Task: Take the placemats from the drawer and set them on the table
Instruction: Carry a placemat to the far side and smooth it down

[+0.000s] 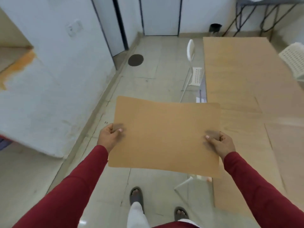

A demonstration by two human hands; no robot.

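Tan and thin, the placemat (164, 135) is held flat over the floor just left of the table (246, 76), pinched at its side edges by the left hand (109, 137) and right hand (220, 143), so it's probably light and bendy.

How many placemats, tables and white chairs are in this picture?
Placemats: 1, the tan placemat held in both hands.
Tables: 1, the wooden table.
White chairs: 2, the near chair and the far chair.
Total: 4
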